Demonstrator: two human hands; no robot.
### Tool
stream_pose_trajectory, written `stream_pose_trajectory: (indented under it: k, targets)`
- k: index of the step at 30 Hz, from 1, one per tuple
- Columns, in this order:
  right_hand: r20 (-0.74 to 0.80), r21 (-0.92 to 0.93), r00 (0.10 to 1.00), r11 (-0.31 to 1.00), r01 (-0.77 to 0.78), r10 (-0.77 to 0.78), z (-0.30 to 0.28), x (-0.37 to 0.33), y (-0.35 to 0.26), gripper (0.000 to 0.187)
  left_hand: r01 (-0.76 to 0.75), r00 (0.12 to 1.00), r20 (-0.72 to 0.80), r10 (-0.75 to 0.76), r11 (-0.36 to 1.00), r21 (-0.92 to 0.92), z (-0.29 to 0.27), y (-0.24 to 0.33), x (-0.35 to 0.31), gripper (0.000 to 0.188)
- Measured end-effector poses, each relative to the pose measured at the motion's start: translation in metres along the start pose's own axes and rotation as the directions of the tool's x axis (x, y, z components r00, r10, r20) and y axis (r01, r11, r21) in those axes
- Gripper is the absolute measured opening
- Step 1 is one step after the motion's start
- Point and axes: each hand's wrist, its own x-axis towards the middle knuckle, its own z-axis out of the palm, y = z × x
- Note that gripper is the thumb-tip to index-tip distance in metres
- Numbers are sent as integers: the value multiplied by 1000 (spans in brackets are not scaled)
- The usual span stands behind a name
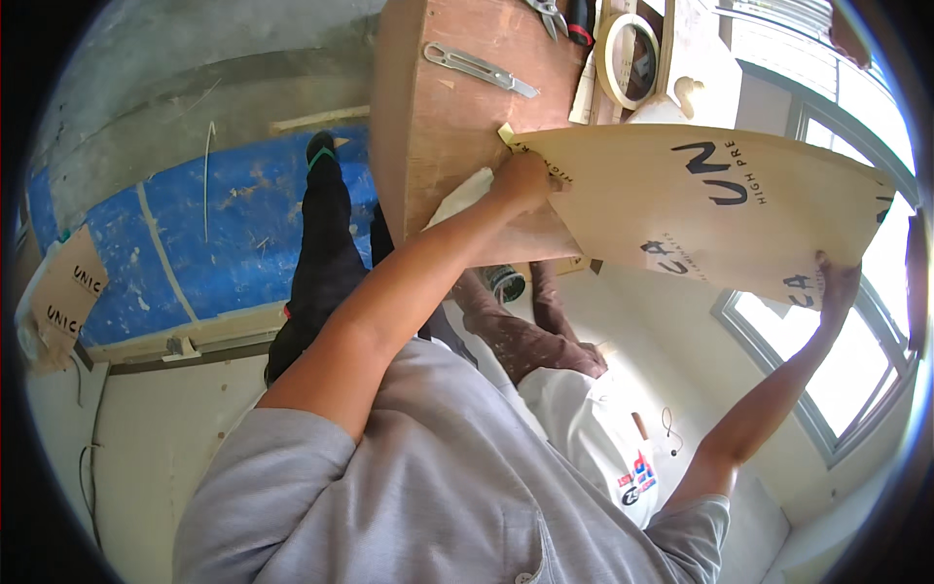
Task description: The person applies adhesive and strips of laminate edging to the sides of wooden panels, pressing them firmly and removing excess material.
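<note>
I hold a large tan laminate sheet [623, 195] with dark printing; it bows over the edge of a brown wooden worktop [457, 127]. My left hand [525, 182] is closed on the sheet's near left edge, above the worktop. Farther right, my right hand [837, 284] grips the lower right edge, thumb on the printed face, with the fingers mostly behind. A small yellowish tab [506, 134] shows at the sheet's far left corner. Beyond it lies a metal utility knife [477, 68] with its blade out.
A tape roll [605, 60], snips [549, 16] and a red-and-black handle [581, 21] lie at the worktop's far side. Close on my right is another person in a white shirt [584, 409]. Blue sheeting [233, 248] covers floor at left; a window [827, 360] stands right.
</note>
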Motion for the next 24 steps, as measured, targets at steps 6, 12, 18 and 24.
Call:
stream_pose_trajectory:
  k: [6, 12, 18, 24]
  targets:
    - [-18, 240, 1000, 971, 3, 1, -4, 9, 14, 79, 13, 995, -97, -2, 993, 117, 8, 3, -11, 50]
    - [82, 94, 996, 995, -32, 24, -10, -2, -8, 70, 96, 994, 47, -95, 995, -19, -10, 20, -25, 49]
    - [-141, 290, 974, 934, 210, -175, -13, -30, -60, 62, -84, 988, -113, 105, 981, 176, -33, 25, -37, 31]
    - [-63, 212, 992, 970, 119, -108, 18, -44, -47, 72, -27, 699, -415, 583, 602, 798, -162, 22, -47, 62]
